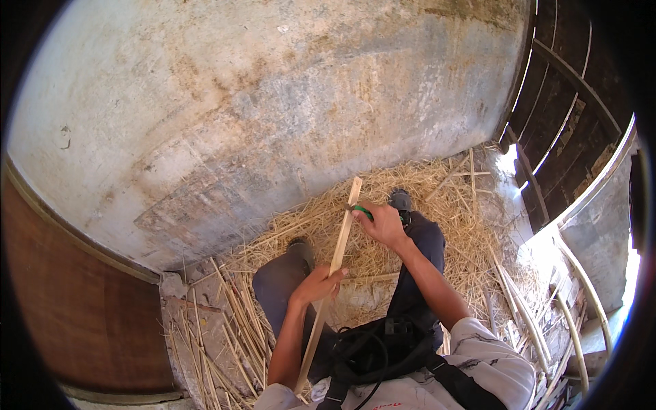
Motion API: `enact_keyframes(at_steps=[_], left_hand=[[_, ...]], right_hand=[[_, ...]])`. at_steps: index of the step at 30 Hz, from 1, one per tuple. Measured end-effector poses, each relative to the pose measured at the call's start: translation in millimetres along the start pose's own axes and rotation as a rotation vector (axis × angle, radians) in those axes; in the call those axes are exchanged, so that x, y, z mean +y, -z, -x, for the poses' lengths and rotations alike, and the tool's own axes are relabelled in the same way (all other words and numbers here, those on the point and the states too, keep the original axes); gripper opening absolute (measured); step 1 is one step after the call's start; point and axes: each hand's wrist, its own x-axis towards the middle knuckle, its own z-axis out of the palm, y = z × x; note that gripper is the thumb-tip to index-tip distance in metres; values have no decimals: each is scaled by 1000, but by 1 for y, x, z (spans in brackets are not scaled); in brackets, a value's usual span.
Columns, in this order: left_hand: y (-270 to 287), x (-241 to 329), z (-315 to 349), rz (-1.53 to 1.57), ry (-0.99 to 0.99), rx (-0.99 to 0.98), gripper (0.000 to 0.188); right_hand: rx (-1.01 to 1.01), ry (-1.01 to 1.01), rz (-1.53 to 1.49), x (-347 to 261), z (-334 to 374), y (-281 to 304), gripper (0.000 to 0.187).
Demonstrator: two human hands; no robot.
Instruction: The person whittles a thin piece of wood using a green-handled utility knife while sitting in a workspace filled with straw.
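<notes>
Tan strip (344, 236): slants between the knees, its far end toward the wall (273, 102), its near end beside the left forearm.
Left hand (320, 283): fingers wrapped around the strip, partway along it.
Right hand (383, 223): fingers curled around a green tool (363, 212), nearer the strip's far end; the tool's dark part seems to touch the strip, though its edge is too small to make out.
Shreds (458, 195): pale, straw-like, heaped beyond the strip and to its right.
Sticks (236, 328): thin, loose, on the floor left of the strip.
Poles (581, 273): longer, curved in this view, well to the right of the strip.
Strip work: looks like scraping or trimming, judged under way; the heaped shreds suggest a good deal is done, but which faces of the strip are finished cannot be told. Whether the sticks are finished or waiting is equally unclear.
Lettering: a little red writing on the shirt (478, 359), at the lower edge right of the strip, cut off; no label can be made out on the tool or strip.
</notes>
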Motion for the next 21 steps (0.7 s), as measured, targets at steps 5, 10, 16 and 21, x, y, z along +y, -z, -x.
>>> enact_keyframes(at_steps=[5, 10, 16, 21], left_hand=[[1, -9, -1, -68, 16, -61, 45], [3, -21, -5, -134, 29, -176, 43], [-2, -13, -1, -54, 47, -114, 40], [1, -24, -4, -27, 27, -42, 39]], right_hand=[[46, -87, 58, -3, -5, 9, 33], [131, -148, 87, 8, -8, 11, 36], [74, -245, -62, 10, -14, 15, 38], [-92, 1, -87, 4, -5, 3, 37]])
